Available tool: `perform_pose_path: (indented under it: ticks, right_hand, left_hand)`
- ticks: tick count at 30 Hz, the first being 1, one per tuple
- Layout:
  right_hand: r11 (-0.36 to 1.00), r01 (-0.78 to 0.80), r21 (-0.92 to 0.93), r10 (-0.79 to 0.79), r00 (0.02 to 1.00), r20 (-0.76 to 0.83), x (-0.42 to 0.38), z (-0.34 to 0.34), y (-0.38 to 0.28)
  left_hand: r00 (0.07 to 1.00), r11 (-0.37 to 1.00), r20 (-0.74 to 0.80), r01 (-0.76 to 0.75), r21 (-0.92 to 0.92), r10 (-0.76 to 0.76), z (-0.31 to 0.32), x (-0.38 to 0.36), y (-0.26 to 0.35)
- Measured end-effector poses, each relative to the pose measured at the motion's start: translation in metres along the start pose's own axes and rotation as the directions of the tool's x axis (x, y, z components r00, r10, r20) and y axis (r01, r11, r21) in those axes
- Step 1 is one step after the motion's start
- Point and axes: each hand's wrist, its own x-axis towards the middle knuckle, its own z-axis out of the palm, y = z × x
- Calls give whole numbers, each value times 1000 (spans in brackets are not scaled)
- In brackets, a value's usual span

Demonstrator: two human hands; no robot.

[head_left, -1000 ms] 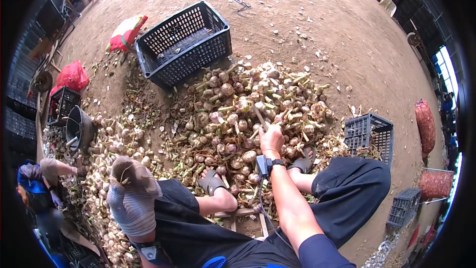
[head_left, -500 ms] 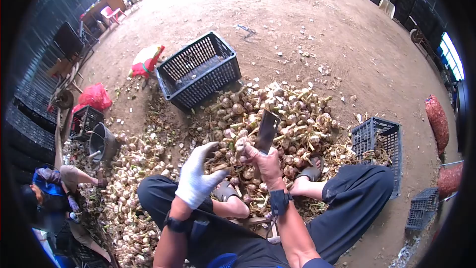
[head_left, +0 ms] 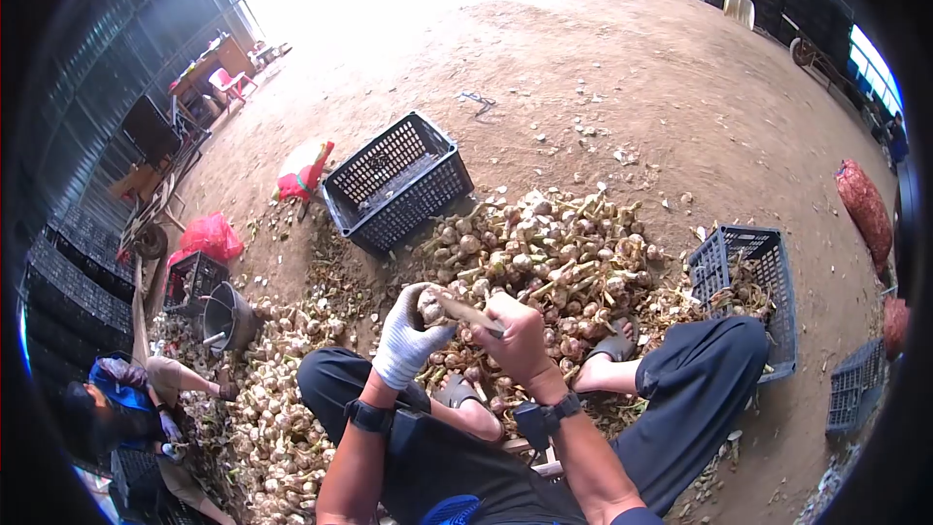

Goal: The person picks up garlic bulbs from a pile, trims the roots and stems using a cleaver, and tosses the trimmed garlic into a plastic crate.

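My left hand [head_left: 410,340], in a white knitted glove, is closed round a garlic bulb [head_left: 430,307]. My right hand [head_left: 522,338] is bare and grips a knife [head_left: 465,312] with a wide dark blade. The blade points left, its end against or very near the bulb; exact contact is hard to make out. Both hands are above a large heap of garlic bulbs with stems [head_left: 554,243] on the floor between my feet.
A black plastic crate [head_left: 408,202] stands beyond the heap. To the right, a tilted crate [head_left: 777,301] holds dry stalks. More garlic [head_left: 272,418] covers the floor on the left, near a bucket [head_left: 230,316] and a seated co-worker [head_left: 121,399]. Red net sacks [head_left: 864,214] lie at far right.
My left hand was open and now holds a garlic bulb. The knife has turned from upright to pointing left, and the hands have come together. The view has tilted up.
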Motion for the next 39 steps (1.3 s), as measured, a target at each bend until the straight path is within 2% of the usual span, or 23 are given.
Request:
perform_pose_path:
  ticks: [2,4,5,6,8,10,12,17,20,23,24,27,28,29,30,31,32,34,35,36,38,39]
  right_hand:
    - [973,175,-148,-177,984,0,-3,1,-2]
    - [966,191,-175,-192,981,9,-4,3,-2]
    - [955,214,-203,-214,977,22,-4,4,-3]
    - [944,237,-231,-235,971,36,-5,5,-3]
    - [941,243,-234,-239,970,44,-6,8,-4]
    - [939,249,-237,-244,968,53,-9,14,-1]
    - [952,222,-209,-226,974,4,-12,24,5]
    - [952,197,-234,-205,979,-11,-18,32,12]
    - [952,211,-219,-225,974,-39,-19,33,14]
    - [962,181,-207,-200,977,-76,-28,39,31]
    - [965,156,-213,-179,980,-92,-29,43,36]
    - [971,147,-187,-173,976,-129,-35,49,47]
    - [972,162,-168,-187,971,-147,-35,50,48]
    - [976,86,-198,-110,987,-116,-37,47,46]
    - [976,87,-200,-114,986,-124,-42,45,61]
    - [947,-119,-298,71,984,-166,-50,44,95]
    - [870,-322,-374,250,941,-228,-61,44,123]
    - [779,-550,-301,428,818,-385,-82,34,163]
    - [740,-660,-133,569,718,-401,-70,20,130]
    - [764,-645,33,589,675,-445,-63,18,118]
    - [869,-494,-30,436,794,-424,-49,20,120]
    - [810,-469,353,569,774,-278,-41,27,113]
  left_hand:
    - [999,999,-17,34,-1,-34,3,-3,0]
    - [997,959,52,-62,278,50,3,-3,2]
    - [998,978,49,-38,204,29,5,-5,2]
    - [998,978,50,-36,205,27,2,-6,-2]
    - [990,971,126,-84,222,57,-4,-5,-12]
    - [992,967,108,-97,237,73,-4,-5,-15]
    - [992,925,109,-102,365,66,-6,-6,-18]
    - [994,926,97,-79,369,46,-7,-9,-19]
    - [991,907,67,-129,401,112,-6,-9,-16]
    - [988,818,69,-153,554,138,2,-11,-15]
    - [998,874,42,-56,482,41,5,-11,-17]
    - [998,848,43,-63,527,47,9,-13,-16]
    - [994,808,68,-108,580,84,9,-13,-16]
    - [988,762,90,-152,630,123,9,-13,-16]
    - [1000,849,13,-26,527,23,14,-17,-11]
    - [993,833,85,-112,542,78,24,-23,9]
    - [979,810,159,-197,553,129,32,-30,27]
    - [984,865,142,-164,474,108,40,-28,23]
    - [995,897,88,-79,434,45,40,-29,15]
    - [998,920,61,-11,391,-14,43,-24,11]
    - [998,941,65,-29,336,8,49,-18,14]
    - [998,954,61,-34,298,17,50,-16,17]
